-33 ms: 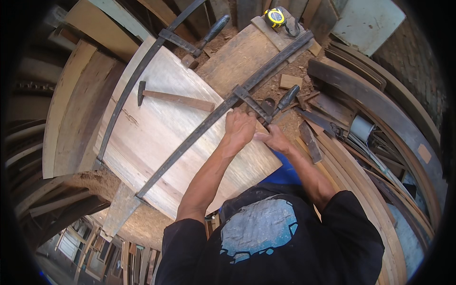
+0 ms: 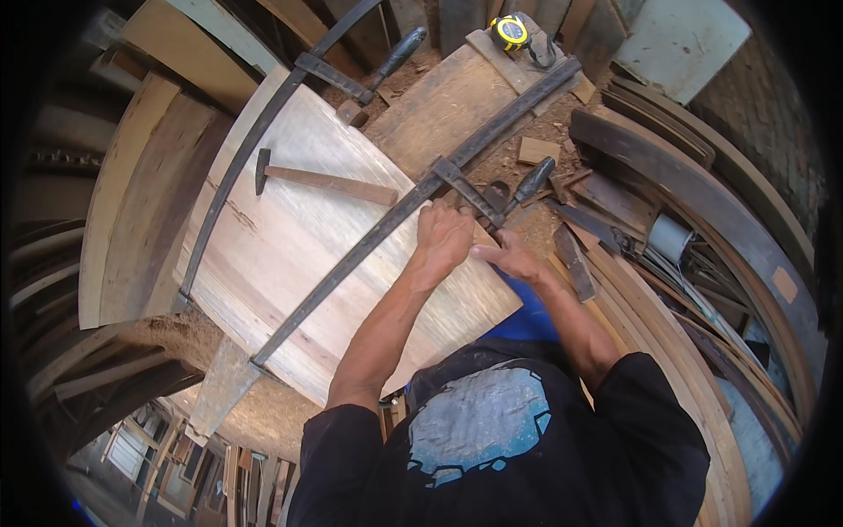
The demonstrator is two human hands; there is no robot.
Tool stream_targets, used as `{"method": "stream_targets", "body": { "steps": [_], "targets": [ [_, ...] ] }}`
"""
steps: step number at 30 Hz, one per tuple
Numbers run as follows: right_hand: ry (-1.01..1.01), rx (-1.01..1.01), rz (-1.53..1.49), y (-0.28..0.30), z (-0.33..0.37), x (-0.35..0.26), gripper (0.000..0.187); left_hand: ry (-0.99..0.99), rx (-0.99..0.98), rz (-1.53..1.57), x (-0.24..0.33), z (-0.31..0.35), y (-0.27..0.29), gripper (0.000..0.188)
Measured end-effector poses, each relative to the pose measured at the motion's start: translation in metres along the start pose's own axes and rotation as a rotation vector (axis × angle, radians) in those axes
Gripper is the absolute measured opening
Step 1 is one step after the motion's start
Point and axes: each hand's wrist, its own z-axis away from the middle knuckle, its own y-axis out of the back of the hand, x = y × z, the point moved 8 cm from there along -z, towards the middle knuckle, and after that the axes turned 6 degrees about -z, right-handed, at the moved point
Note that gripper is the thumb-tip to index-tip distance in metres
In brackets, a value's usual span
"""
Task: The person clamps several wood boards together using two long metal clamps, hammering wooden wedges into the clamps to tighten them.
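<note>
A pale wooden panel (image 2: pixel 290 237) lies tilted across the workbench, spanned by two dark metal bar clamps. At the sliding jaw of the nearer bar clamp (image 2: pixel 351 263), my left hand (image 2: pixel 445 233) rests on the panel with its fingers curled; whatever they grip is hidden. My right hand (image 2: pixel 514 256) is at the panel's edge below the clamp's handle (image 2: pixel 530 183), its thumb pointing toward my left hand. Its fingers are bent round the edge and partly hidden. A hammer (image 2: pixel 329 184) with a wooden handle lies on the panel between the clamps.
The farther bar clamp (image 2: pixel 230 184) crosses the panel's left side. A yellow and black tape measure (image 2: pixel 508 33) sits on a board at the back. A small wood block (image 2: pixel 537 151) lies among shavings. Long boards (image 2: pixel 676 351) and a handsaw (image 2: pixel 588 226) are on the right.
</note>
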Motion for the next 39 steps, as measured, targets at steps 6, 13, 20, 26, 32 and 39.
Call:
{"method": "stream_targets", "body": {
  "steps": [6,13,20,26,32,39],
  "targets": [
    [0.192,-0.015,-1.082,0.085,-0.015,-0.004,0.045,0.021,-0.009,0.065,-0.002,0.006,0.004,0.035],
    [0.314,0.226,-1.382,0.12,-0.075,-0.048,0.03,0.011,-0.005,0.072,0.001,0.006,0.008,0.036],
    [0.145,0.344,-1.191,0.118,-0.08,-0.041,0.026,-0.008,0.008,0.094,-0.001,0.007,0.012,0.034],
    [0.0,0.845,-0.796,0.127,-0.058,-0.049,0.028,-0.024,-0.078,0.062,-0.007,0.005,0.0,0.045],
    [0.073,0.81,-0.831,0.14,-0.056,-0.036,0.029,0.114,0.16,0.242,0.013,0.023,0.049,0.074],
    [0.342,0.054,-1.342,0.098,-0.036,-0.06,0.026,0.048,0.228,0.271,0.024,0.029,0.027,0.083]
  ]
}}
